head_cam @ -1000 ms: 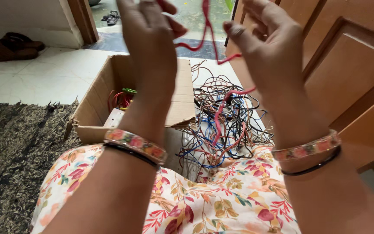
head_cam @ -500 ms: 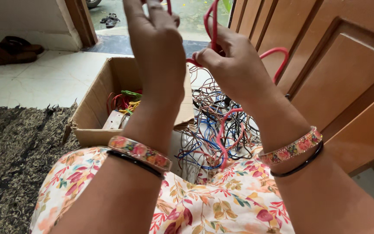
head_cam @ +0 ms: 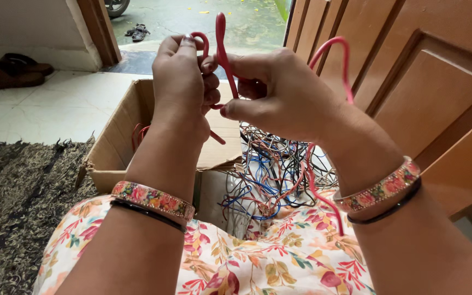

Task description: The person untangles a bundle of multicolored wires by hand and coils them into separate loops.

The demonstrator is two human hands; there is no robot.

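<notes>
both hands are raised in front of the chest, close together and touching at the fingers. the left hand [head_cam: 184, 82] is curled shut, pinching a looped end of the red wire [head_cam: 220, 43] between thumb and fingertips. the right hand [head_cam: 279, 93] is also closed around the same red wire, which stands up above its knuckles, arches over the back of the hand and hangs down past the right wrist to the lap. each wrist carries a floral bangle [head_cam: 151, 198] and a thin black band. below the hands lies a tangled heap of wires [head_cam: 271, 169] in blue, brown, black and white, just beside an open cardboard box [head_cam: 118, 147]. a shaggy dark rug [head_cam: 17, 196] lies at left. a wooden door [head_cam: 427, 82] stands at right.
</notes>
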